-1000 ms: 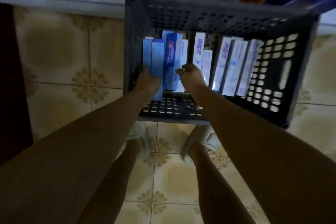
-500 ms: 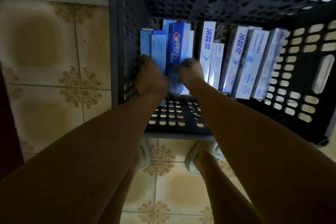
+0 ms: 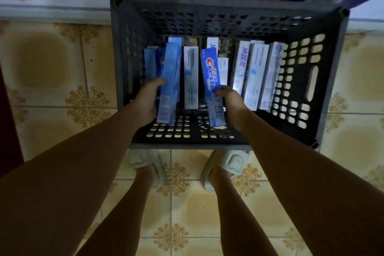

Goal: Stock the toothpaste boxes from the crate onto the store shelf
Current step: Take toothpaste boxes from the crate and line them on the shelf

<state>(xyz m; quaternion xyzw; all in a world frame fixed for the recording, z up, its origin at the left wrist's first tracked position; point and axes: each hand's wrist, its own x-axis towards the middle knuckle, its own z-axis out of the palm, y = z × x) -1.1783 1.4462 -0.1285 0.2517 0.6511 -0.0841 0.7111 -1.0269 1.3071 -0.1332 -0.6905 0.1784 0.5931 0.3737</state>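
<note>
Inside the crate [image 3: 328, 81]: left hand [image 3: 145, 100] wrapped round one blue box [image 3: 169, 83], right hand [image 3: 230, 100] pinching another [image 3: 213, 87], tilted free of the white boxes [image 3: 252, 75] for lifting out

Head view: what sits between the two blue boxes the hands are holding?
One white box stands upright between the left hand's blue box and the right hand's Crest box, inside the crate.

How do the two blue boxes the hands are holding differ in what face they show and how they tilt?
The left-hand box shows a plainer face with a barcode near its lower end; the right-hand box shows its red logo. The left-hand box leans top-right, the right-hand box top-left. Both are blue, gripped over the crate.
</note>
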